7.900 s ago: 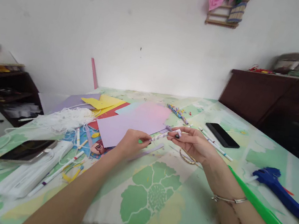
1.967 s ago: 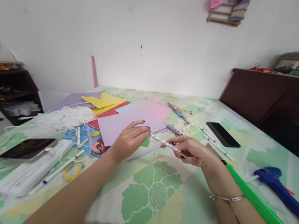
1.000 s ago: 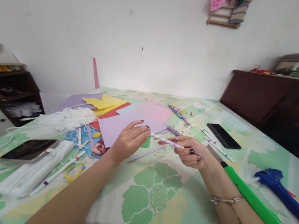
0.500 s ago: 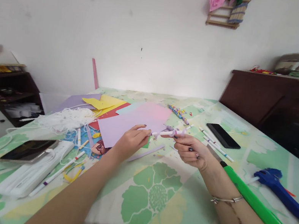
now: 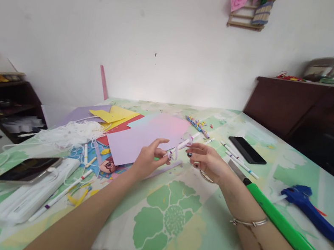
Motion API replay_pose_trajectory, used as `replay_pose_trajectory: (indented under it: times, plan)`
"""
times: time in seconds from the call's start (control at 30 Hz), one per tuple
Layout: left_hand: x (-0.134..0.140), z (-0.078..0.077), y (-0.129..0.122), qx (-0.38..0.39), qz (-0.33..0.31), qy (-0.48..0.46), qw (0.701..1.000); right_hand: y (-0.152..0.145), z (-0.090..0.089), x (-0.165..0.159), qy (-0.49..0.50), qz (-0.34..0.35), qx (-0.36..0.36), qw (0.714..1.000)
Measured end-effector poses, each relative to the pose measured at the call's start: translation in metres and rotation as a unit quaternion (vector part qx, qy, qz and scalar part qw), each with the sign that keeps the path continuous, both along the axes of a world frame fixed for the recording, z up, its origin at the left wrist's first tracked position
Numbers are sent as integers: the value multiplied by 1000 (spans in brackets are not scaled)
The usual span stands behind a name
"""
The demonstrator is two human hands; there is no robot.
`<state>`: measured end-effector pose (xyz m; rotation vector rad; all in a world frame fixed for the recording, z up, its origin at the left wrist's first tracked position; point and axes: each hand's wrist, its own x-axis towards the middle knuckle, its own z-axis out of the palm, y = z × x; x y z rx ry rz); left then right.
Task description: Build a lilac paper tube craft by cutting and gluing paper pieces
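Note:
My left hand (image 5: 150,159) pinches the near end of a white marker pen (image 5: 193,138), which tilts up and away to the right. A narrow light purple paper strip (image 5: 177,152) curls loosely around the pen. Just to the right, my right hand (image 5: 207,160) has its fingers bent, with the fingertips close to the strip; I cannot tell whether they touch it. A thin shiny loop (image 5: 206,176) shows below those fingers, its kind unclear. Beneath and behind the hands lies a light purple sheet (image 5: 131,142). Another purple strip (image 5: 167,170) rests on the tablecloth.
On the left are tangled white cord (image 5: 68,133), a phone (image 5: 28,169) and a white case (image 5: 31,200). Yellow and red sheets lie behind. At right are a black phone (image 5: 247,150), several white pens, a green-handled knife (image 5: 281,220) and a blue glue gun (image 5: 313,211).
My right hand has turned and drawn its fingers back from the pen's far end. The pen has swung from nearly level to a steep slant, and the strip now curls loosely.

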<state>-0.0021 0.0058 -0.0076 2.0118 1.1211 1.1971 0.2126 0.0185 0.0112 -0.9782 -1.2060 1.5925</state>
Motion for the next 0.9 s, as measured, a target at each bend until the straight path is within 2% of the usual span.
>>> replay_pose_trajectory:
  times: [0.1, 0.3, 0.57, 0.63, 0.73, 0.9]
  plan:
    - [1, -1, -1, -32, -16, -4, 999, 1, -1, -3, -5, -38, 32, 999]
    - [2, 0, -3, -49, -22, 9, 998, 3, -3, -7, -19, -127, 101, 986]
    - [-2, -3, 4, -51, 24, 69, 996, 13, 7, 21, 47, -244, 138, 959]
    - [-5, -7, 8, -36, 42, 106, 993, 13, 12, 26, 73, -255, 148, 953]
    - [-10, -12, 14, 3, 101, 175, 979, 10, 20, 31, 113, -258, 162, 946]
    - [-19, -10, 19, 34, 170, 209, 962, 8, 30, 45, 188, -295, 200, 915]
